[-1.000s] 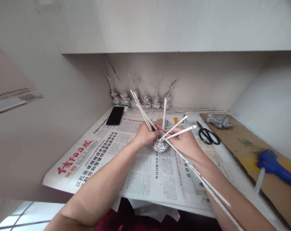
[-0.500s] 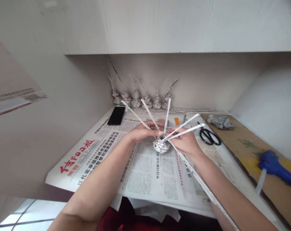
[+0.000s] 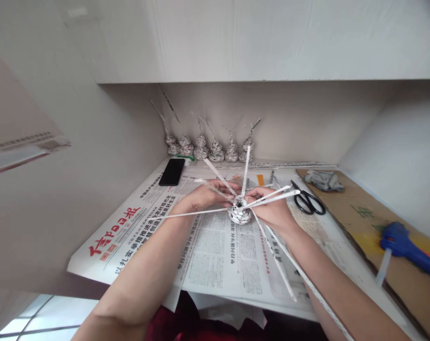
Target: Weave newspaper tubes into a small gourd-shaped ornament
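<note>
Between my hands sits a small round woven paper piece, with a dark hole at its top. Several rolled paper strips fan out from its rim; a far strip points up, and others stick out left, right and toward me. My left hand is closed at its left and far side, fingers curled behind the strips and partly hidden. On the right, my right hand grips its right side, with two strips crossing over the fingers. A long paper strip runs from it down along my right forearm.
Gourd-shaped woven pieces line the back wall. A phone lies on the newspaper. Thin paper rods lie behind. To the right are black-handled scissors, a crumpled cloth, cardboard and a blue glue gun.
One strip has swung down to the left across my left wrist, and another now points toward me at lower right. The piece has tipped slightly, showing its top hole. Both hands stay close to it.
</note>
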The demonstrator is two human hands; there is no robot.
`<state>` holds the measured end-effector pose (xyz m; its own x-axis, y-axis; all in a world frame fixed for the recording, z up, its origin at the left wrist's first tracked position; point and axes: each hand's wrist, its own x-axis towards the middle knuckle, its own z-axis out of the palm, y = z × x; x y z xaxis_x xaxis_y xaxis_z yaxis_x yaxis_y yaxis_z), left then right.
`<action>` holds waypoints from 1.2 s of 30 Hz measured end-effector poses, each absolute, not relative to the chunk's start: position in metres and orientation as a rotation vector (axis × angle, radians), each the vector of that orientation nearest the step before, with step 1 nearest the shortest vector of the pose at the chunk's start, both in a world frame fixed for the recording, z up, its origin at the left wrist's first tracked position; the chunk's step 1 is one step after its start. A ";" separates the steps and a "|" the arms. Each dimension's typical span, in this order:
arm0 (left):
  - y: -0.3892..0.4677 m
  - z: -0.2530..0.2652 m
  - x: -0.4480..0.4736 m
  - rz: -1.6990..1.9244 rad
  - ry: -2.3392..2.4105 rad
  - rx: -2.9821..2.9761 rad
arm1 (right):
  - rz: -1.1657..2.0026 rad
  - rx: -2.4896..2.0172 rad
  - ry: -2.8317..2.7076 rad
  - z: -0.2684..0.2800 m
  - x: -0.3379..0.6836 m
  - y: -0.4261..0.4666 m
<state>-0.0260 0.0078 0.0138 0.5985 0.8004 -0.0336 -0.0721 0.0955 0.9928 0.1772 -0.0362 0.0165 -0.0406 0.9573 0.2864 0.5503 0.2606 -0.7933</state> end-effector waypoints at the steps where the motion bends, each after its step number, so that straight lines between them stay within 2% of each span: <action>1: 0.008 0.013 -0.025 0.755 0.715 1.322 | 0.609 -1.395 -1.708 0.016 0.177 -0.036; 30: 0.000 0.013 -0.005 0.986 0.893 1.422 | 0.554 -1.317 -1.868 0.020 0.179 -0.039; 36: 0.000 0.012 -0.005 0.993 0.884 1.461 | 0.448 -1.364 -1.915 0.028 0.185 -0.040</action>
